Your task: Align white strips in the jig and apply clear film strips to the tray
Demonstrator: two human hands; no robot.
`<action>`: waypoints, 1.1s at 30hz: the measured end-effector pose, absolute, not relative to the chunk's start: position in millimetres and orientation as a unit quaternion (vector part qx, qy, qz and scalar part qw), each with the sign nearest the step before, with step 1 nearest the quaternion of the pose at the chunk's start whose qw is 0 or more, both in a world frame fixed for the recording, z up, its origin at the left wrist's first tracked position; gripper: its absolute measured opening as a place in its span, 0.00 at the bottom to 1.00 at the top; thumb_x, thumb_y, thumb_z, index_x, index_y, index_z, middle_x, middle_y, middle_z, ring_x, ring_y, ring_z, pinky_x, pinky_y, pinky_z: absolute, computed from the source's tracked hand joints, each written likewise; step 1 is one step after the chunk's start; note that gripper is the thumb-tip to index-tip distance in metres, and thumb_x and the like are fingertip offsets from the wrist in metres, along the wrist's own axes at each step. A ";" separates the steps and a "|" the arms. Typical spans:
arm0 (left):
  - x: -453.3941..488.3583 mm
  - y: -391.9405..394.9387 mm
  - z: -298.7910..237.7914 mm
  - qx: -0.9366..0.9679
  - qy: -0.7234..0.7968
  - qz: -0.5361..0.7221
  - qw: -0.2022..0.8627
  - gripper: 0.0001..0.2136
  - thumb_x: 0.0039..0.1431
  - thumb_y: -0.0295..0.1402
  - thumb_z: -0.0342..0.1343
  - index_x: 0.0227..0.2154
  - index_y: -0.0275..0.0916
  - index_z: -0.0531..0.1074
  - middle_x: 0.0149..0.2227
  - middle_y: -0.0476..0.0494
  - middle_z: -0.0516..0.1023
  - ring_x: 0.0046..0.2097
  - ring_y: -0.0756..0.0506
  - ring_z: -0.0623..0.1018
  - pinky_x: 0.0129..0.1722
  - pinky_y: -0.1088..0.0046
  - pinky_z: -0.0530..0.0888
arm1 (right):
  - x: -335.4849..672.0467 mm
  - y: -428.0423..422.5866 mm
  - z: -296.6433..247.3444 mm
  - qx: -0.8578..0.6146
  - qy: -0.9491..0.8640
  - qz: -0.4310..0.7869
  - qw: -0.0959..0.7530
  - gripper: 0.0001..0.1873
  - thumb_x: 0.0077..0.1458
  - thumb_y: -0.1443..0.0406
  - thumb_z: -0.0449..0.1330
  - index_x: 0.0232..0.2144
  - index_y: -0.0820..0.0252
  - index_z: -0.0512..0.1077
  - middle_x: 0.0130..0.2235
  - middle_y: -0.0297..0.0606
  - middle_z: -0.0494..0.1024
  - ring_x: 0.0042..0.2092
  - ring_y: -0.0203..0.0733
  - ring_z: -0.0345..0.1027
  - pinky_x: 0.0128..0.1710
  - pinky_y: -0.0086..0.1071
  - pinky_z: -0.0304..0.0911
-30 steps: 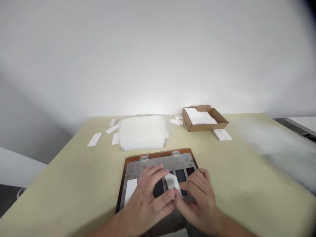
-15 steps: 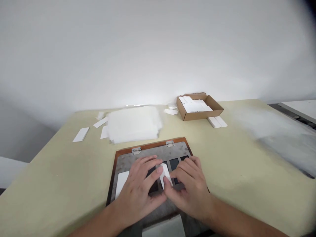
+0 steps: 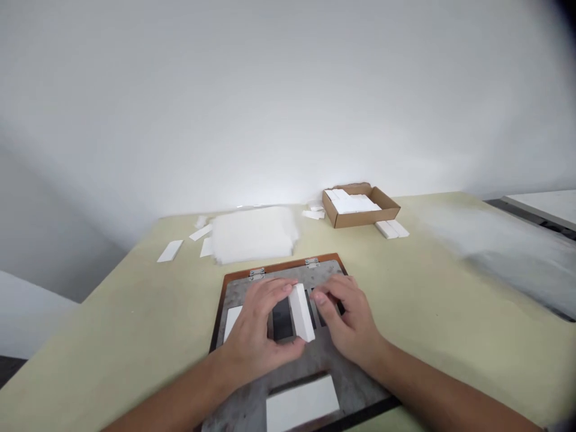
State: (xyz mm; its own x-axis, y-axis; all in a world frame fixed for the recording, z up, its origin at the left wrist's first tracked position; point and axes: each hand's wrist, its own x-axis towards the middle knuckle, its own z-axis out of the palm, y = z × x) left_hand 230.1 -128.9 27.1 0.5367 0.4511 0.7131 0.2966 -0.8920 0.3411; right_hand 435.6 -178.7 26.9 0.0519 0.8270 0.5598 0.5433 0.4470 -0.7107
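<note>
A grey metal plate with dark rectangular slots lies on a brown hinged board on the table in front of me. Both hands rest on it. My left hand and my right hand pinch a small white block from either side, holding it over one of the middle slots. One dark slot shows open beside the block. A white piece fills the leftmost slot, partly hidden by my left hand. A larger white piece sits in a cutout at the plate's near edge.
A stack of white sheets lies behind the board, with loose white strips to its left. A cardboard box holding white pieces stands at the back right, with two white blocks beside it. The table ends at a white wall.
The white block has gone from a tilted hold near my fingertips to lying lengthwise over a middle slot. My hands have shifted apart to its sides. The camera has tipped, showing the plate's near edge.
</note>
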 end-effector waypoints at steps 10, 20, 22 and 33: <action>67.3 -74.4 106.8 0.864 0.496 0.050 0.071 0.42 0.60 0.50 0.63 0.72 0.48 0.50 0.65 0.37 0.68 0.65 0.30 0.69 0.60 0.55 0.70 | 452.6 -162.2 9.8 -0.529 -0.642 0.182 0.525 0.20 0.73 0.55 0.52 0.30 0.55 0.74 0.31 0.34 0.74 0.36 0.42 0.69 0.41 0.37 0.60; 36.6 -90.3 90.6 0.837 0.533 -0.016 0.123 0.45 0.59 0.52 0.63 0.73 0.51 0.47 0.63 0.37 0.71 0.63 0.32 0.72 0.60 0.58 0.70 | 450.1 -164.9 5.4 -0.503 -0.693 0.167 0.489 0.20 0.72 0.57 0.54 0.28 0.55 0.74 0.30 0.35 0.74 0.36 0.43 0.68 0.42 0.40 0.58; 63.6 -101.8 102.7 0.851 0.508 -0.003 0.133 0.45 0.61 0.53 0.62 0.73 0.55 0.44 0.66 0.41 0.67 0.66 0.34 0.70 0.62 0.61 0.69 | 450.6 -162.6 5.7 -0.502 -0.691 0.163 0.493 0.19 0.71 0.58 0.54 0.28 0.55 0.74 0.30 0.34 0.74 0.36 0.42 0.69 0.42 0.40 0.59; 178.8 -122.8 104.1 0.920 0.365 -0.069 0.123 0.43 0.55 0.43 0.67 0.71 0.51 0.54 0.68 0.40 0.66 0.68 0.30 0.66 0.63 0.56 0.69 | 451.5 -157.5 4.8 -0.500 -0.703 0.153 0.482 0.20 0.71 0.60 0.54 0.26 0.56 0.71 0.30 0.34 0.73 0.35 0.42 0.67 0.40 0.38 0.58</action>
